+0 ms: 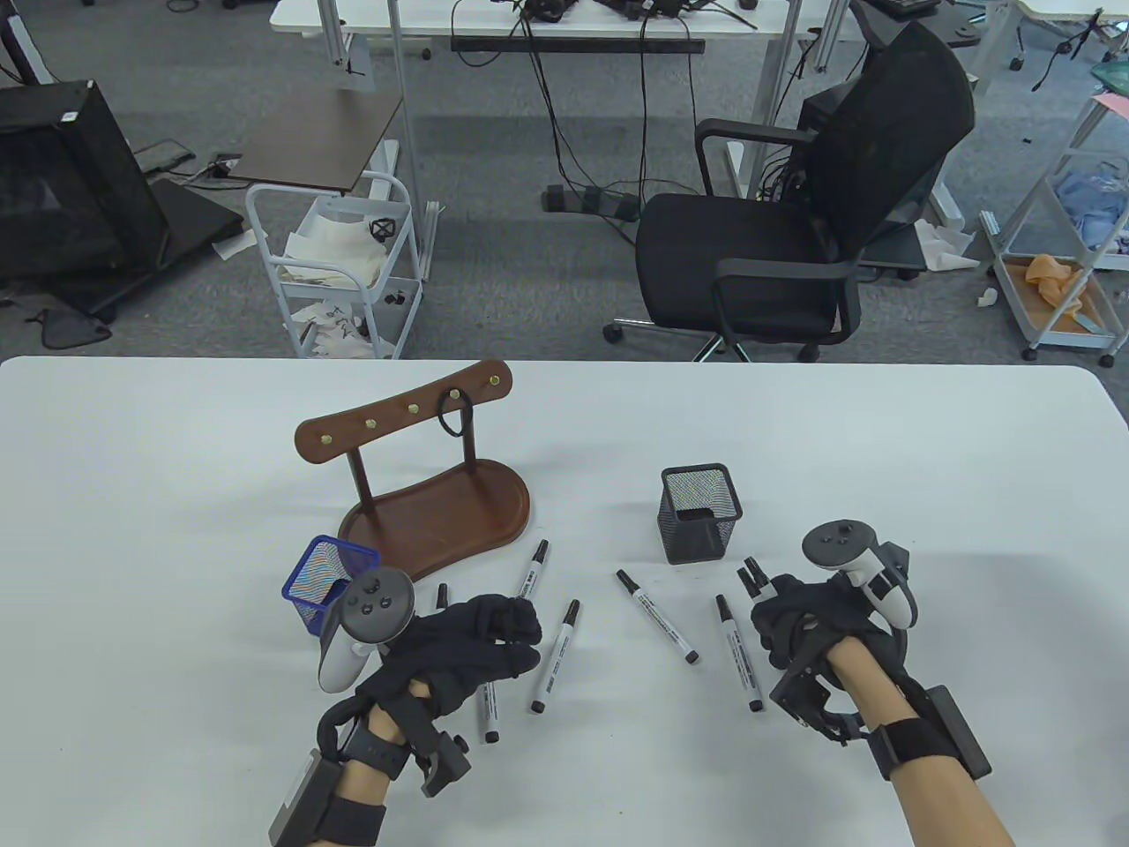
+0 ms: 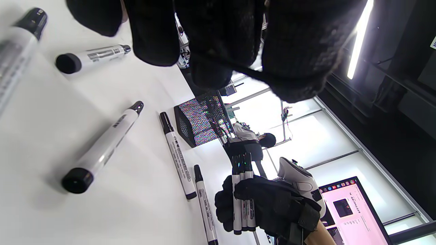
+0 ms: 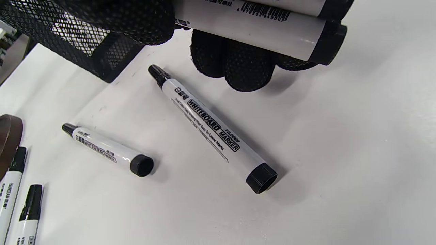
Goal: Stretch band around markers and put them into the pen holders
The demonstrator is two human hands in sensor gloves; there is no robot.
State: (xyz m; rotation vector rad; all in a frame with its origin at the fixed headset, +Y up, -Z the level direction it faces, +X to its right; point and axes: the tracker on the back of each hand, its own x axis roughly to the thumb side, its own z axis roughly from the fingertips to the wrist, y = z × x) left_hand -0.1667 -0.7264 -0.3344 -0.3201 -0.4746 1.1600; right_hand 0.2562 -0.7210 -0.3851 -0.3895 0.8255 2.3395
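Observation:
My right hand (image 1: 781, 609) grips a bundle of three white markers (image 1: 755, 575) with black caps, just right of the black mesh pen holder (image 1: 701, 513); the left wrist view shows the bundle of markers (image 2: 243, 200) upright in that fist. My left hand (image 1: 512, 637) is curled, and a thin black band (image 2: 253, 72) runs taut across its fingers. Several loose markers lie between the hands, among them one marker (image 1: 556, 657) by the left hand and another marker (image 1: 739, 653) by the right. A blue mesh pen holder (image 1: 328, 582) stands left of the left hand.
A brown wooden hook rack (image 1: 414, 476) on an oval base stands behind the left hand, with a black band (image 1: 454, 415) hanging from one hook. Beyond the table's far edge are a black office chair (image 1: 794, 221) and a white cart (image 1: 335, 265).

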